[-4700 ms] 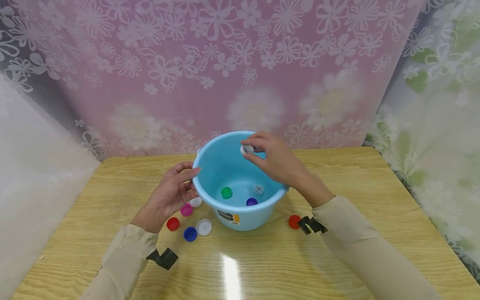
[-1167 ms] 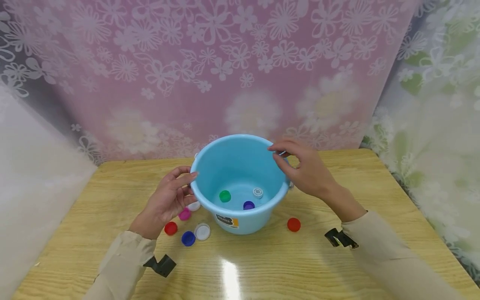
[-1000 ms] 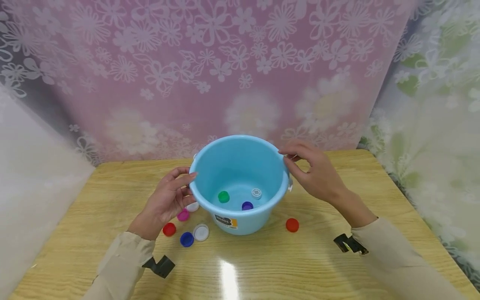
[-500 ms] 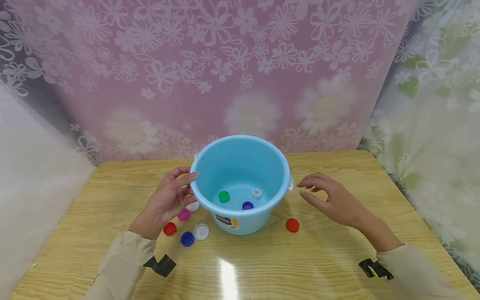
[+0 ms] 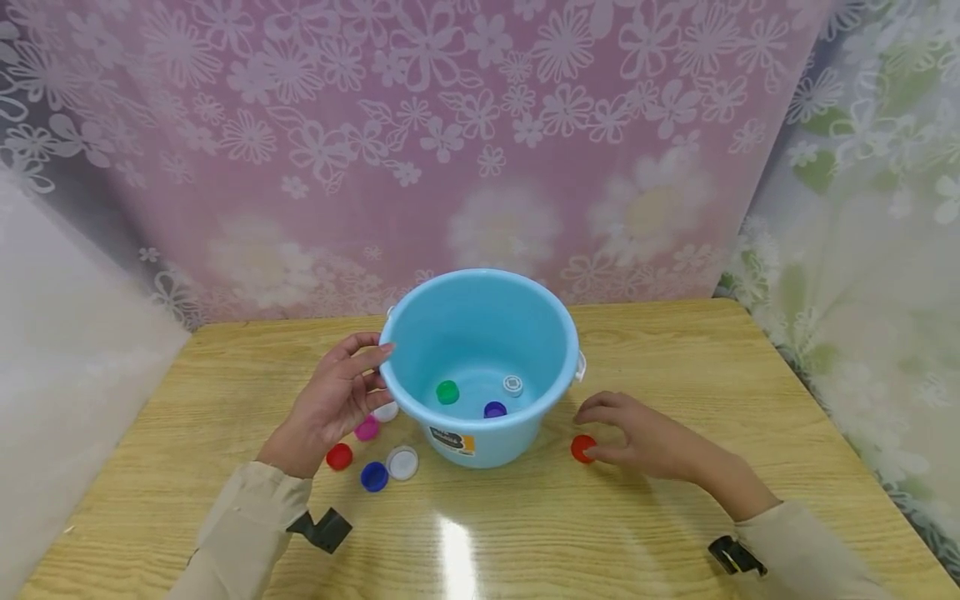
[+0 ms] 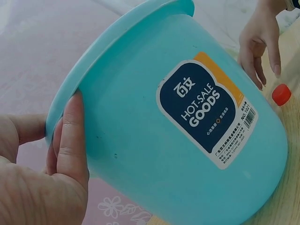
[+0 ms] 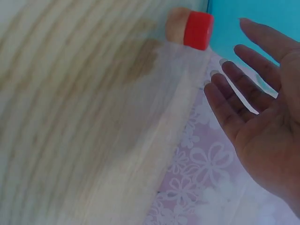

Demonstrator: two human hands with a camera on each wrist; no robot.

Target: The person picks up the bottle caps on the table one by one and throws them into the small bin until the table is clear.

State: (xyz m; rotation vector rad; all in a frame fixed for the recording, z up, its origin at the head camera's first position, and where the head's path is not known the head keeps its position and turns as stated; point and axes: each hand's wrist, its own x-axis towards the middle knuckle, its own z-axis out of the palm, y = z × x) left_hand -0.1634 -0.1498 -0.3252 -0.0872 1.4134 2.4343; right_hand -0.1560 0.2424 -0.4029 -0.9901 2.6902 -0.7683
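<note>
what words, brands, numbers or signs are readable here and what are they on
"HOT-SALE GOODS": on the label of the blue bucket
Two stylised Chinese characters, possibly "百文": same label, above those words
"NO.": same label; its digits are too small to be sure of
Smaller Chinese lines and print near the barcode: too small to read
Mark on the white cap inside the bucket: too small to read

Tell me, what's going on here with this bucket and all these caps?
A person at a table holds the rim of a blue bucket with the left hand. The right hand hovers open beside a red cap, apparently about to pick it up, but not touching it yet. Inside the bucket lie a green cap, a purple cap and a white cap. Five more caps lie on the table near the left hand.
</note>
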